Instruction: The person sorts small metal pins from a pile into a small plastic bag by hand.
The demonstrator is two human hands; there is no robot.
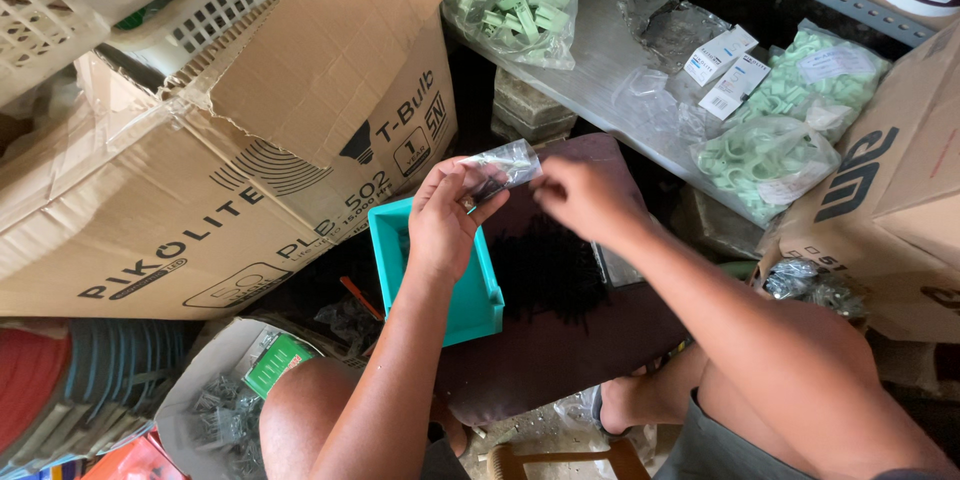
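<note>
My left hand [447, 216] grips a small clear plastic bag [506, 164] by its lower end, above a teal plastic tray [478, 302]. At the bag's right edge my right hand [585, 192] has its fingers closed, pinching the bag's opening. The tray lies on a dark maroon board [560, 340] that carries a heap of small black screws [545, 270]. What is inside the small bag is too small to tell.
A large printed cardboard box [230, 190] with white baskets [210, 10] on top stands at the left. A grey shelf [590, 60] behind holds bags of pale green plastic clips [770, 140]. Another carton [890, 200] is at the right; a bag of metal parts [230, 410] lies lower left.
</note>
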